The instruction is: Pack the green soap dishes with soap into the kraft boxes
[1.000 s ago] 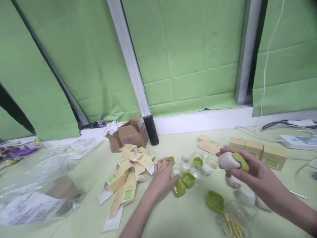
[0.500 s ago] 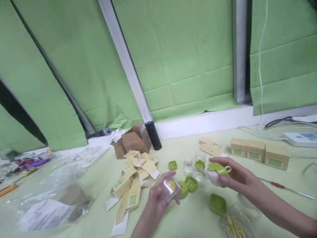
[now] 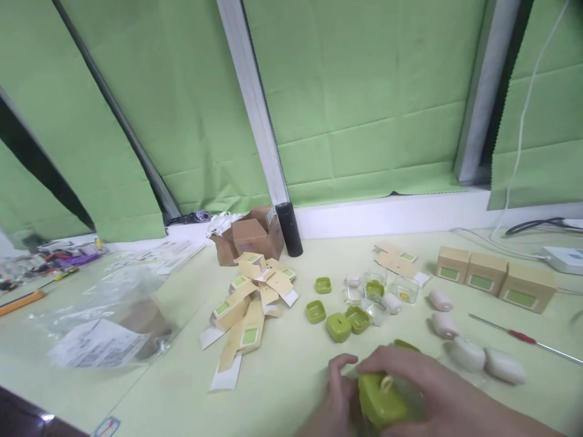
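Note:
Near the bottom edge, a green square lid (image 3: 381,402) with a small beige loop is between my two hands. My right hand (image 3: 439,388) wraps over its top and right side, fingers bent. Along its left side curls my left hand (image 3: 336,397), partly cut off by the frame edge. What lies under the lid is mostly hidden. Just beyond my hands are a green square piece (image 3: 338,328) and an open green cup (image 3: 357,318). A clear square container (image 3: 404,290) with a yellow sticker stands farther back, beside a small white roll (image 3: 392,303).
Several white rolls (image 3: 467,353) and a red-handled screwdriver (image 3: 523,337) lie to the right, before three cardboard boxes (image 3: 487,273). Folded card sleeves (image 3: 249,328) pile up left of centre. A plastic bag (image 3: 113,328), brown carton (image 3: 255,237) and black cylinder (image 3: 289,229) stand farther off.
The clear container with the yellow sticker left my left hand and now stands on the table. My hands came together lower down around the green lid. The view shifted, uncovering the white rolls.

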### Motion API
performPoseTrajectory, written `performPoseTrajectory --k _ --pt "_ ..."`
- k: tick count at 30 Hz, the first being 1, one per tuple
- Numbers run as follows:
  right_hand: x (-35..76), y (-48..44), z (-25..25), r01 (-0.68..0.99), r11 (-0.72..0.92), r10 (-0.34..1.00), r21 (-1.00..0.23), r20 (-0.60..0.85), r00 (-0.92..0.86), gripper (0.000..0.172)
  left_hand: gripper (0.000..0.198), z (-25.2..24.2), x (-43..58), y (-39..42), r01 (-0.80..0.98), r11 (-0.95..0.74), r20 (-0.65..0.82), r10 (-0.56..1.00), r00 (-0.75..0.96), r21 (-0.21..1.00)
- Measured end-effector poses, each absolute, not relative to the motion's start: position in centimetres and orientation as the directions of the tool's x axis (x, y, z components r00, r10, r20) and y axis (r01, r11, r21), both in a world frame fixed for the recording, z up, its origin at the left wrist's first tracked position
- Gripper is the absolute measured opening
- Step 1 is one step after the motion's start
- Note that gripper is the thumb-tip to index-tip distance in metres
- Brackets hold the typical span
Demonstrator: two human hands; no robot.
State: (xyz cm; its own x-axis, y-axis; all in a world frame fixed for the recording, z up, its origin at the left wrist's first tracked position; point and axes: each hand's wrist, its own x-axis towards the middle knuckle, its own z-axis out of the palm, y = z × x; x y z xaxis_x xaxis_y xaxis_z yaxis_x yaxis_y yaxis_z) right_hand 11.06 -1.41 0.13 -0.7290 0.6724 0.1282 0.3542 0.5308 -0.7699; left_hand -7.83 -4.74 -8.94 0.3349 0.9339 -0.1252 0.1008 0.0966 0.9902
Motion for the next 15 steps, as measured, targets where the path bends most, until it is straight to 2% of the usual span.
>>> performPoseTrajectory --k 2,9,15 --pt "10.5 -1.9 0.2 0.373 0.64 0.606 -0.671 0.142 -0.783 0.044 0.08 -9.6 -7.9 -4.7 0.095 0.067 -0.094 0.945 0.315 0.993" --pt "10.3 -1.6 -1.6 0.403 0.811 0.535 -0.424 0.26 -0.804 0.033 0.065 -11.2 -8.7 -4.3 0.167 0.045 -0.094 0.95 0.298 0.985" --pt "9.8 -0.7 -6.9 0.367 0.927 0.369 -0.081 0.39 -0.844 0.026 0.061 -13.2 -9.2 -4.0 0.196 0.104 -0.153 0.954 0.256 0.975"
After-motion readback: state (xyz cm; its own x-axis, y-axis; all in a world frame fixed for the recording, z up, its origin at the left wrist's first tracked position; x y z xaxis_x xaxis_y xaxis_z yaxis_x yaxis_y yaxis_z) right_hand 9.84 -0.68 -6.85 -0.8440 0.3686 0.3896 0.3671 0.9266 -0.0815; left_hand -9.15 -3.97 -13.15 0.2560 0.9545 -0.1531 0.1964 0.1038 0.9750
